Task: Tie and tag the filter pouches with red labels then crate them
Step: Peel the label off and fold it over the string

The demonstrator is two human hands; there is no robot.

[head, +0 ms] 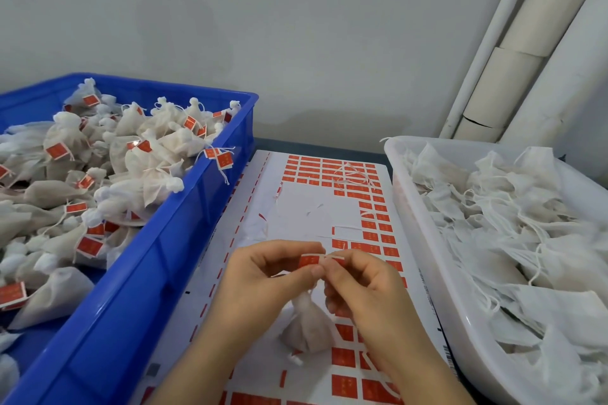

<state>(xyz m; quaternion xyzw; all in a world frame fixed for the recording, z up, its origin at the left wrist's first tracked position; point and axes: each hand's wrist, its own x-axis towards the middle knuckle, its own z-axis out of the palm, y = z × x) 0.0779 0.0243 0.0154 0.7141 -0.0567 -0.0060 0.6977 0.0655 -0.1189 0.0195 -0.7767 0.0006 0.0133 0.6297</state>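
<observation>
Filter pouch [307, 325], white mesh, below the fingers [312, 271]: likely light, limp; hold its neck. Left hand [263, 276] and right hand [362, 286] pinch its red paper label [309, 260].

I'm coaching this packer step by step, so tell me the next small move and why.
Probably fold the small red paper label shut and press its halves together. The left hand and right hand both pinch its ends above the tied white mesh filter pouch, which is not yet in the blue plastic crate.
</observation>
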